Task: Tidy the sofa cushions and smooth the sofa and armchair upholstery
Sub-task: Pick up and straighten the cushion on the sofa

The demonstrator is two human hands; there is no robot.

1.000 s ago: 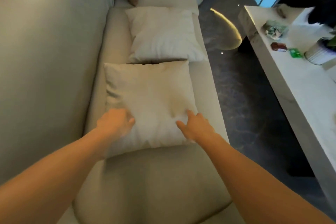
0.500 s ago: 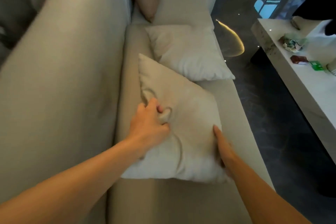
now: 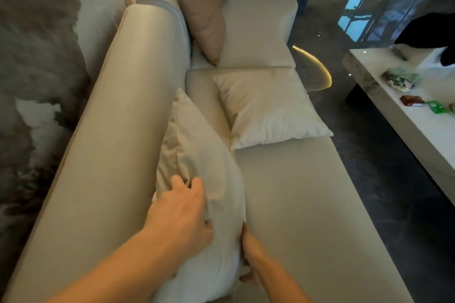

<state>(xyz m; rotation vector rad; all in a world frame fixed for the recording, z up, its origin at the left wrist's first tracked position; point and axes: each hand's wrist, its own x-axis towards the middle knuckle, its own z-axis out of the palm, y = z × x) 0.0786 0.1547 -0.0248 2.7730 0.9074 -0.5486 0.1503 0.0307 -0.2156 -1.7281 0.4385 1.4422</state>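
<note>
Against back of long cream leather sofa [image 3: 118,130], square beige cloth cushion [image 3: 197,155] stands on edge; left hand [image 3: 179,216] grabs its top cloth, right hand [image 3: 248,251] holds its lower side

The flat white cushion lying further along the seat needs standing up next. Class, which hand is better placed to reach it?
Probably the right hand. It sits on the seat side of the held cushion, facing the flat white cushion. The left hand presses the held cushion against the backrest.
</note>
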